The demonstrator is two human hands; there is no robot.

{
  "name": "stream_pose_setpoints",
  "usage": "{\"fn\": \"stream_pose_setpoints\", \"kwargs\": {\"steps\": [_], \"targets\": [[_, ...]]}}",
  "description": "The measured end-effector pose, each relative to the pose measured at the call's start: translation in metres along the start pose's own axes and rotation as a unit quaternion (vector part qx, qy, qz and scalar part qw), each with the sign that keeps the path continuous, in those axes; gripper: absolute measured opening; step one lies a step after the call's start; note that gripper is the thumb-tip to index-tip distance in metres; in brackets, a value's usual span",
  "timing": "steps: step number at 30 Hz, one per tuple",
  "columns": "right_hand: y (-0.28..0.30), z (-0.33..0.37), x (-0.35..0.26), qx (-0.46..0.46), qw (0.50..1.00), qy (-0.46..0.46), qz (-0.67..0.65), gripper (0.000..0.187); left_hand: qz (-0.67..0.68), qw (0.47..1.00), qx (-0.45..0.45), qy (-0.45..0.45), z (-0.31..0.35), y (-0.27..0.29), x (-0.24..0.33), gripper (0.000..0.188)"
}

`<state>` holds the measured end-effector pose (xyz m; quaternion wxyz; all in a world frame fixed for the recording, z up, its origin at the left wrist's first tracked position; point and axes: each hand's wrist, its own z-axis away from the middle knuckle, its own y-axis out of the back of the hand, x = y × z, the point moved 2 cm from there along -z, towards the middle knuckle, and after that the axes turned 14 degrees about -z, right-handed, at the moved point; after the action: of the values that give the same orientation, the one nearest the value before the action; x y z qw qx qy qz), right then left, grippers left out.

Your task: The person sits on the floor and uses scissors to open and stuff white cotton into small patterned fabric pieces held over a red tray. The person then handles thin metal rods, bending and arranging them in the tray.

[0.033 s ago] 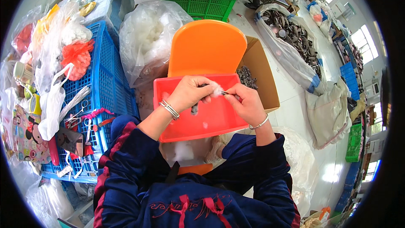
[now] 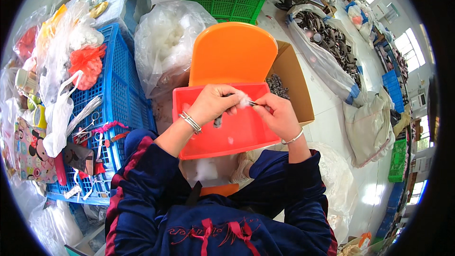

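Observation:
My left hand [image 2: 215, 103] is closed above the red tray [image 2: 208, 149], pinching a tuft of white fluffy stuffing [image 2: 242, 99] with a bit of dark material by the fingertips. From the right, my right hand [image 2: 278, 114] grips a thin dark metal tool [image 2: 253, 104], its tip against the fluff. The tool's handle is mostly hidden in my fingers, so its exact kind is unclear. Below my left hand shows a small grey fuzzy piece [image 2: 218, 122]; whether it hangs from the hand or lies in the tray, I cannot tell.
Beyond the tray stands an orange chair back [image 2: 234, 54]. A clear bag of white stuffing [image 2: 166, 38] is left of it, a cardboard box [image 2: 296, 83] right. Blue crates [image 2: 121, 76] with scissors and bags flank my left. A sack of grey pieces [image 2: 327, 38] lies at far right.
Almost nothing differs. My right hand and the tool have shifted very slightly; my left hand stays in place.

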<state>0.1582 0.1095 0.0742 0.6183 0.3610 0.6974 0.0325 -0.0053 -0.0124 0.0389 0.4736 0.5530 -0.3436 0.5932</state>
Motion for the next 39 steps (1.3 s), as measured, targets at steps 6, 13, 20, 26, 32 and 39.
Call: {"fn": "stream_pose_setpoints", "kwargs": {"steps": [6, 13, 20, 26, 32, 39], "targets": [[0.028, -0.003, -0.007, 0.045, 0.998, 0.015, 0.036, 0.011, 0.083, 0.996, 0.034, 0.019, -0.002, 0.016, 0.001, 0.017], [0.017, -0.004, -0.004, 0.019, 0.998, 0.041, 0.045, 0.012, 0.165, 0.986, 0.01, 0.016, -0.005, 0.012, -0.005, 0.018], [0.009, -0.003, -0.006, 0.024, 0.996, 0.043, 0.075, 0.008, 0.118, 0.993, 0.006, 0.017, -0.004, 0.01, -0.005, 0.018], [0.003, -0.003, -0.007, 0.007, 0.996, 0.036, 0.075, 0.007, 0.05, 0.999, -0.002, 0.022, -0.004, 0.006, -0.008, 0.019], [0.002, -0.002, -0.007, -0.013, 0.999, 0.01, 0.035, 0.007, -0.005, 0.998, -0.061, 0.029, 0.0, 0.003, -0.002, 0.027], [0.012, 0.0, -0.005, 0.017, 0.999, 0.016, 0.028, 0.008, 0.13, 0.987, -0.085, -0.026, 0.0, 0.013, 0.002, 0.036]]}}
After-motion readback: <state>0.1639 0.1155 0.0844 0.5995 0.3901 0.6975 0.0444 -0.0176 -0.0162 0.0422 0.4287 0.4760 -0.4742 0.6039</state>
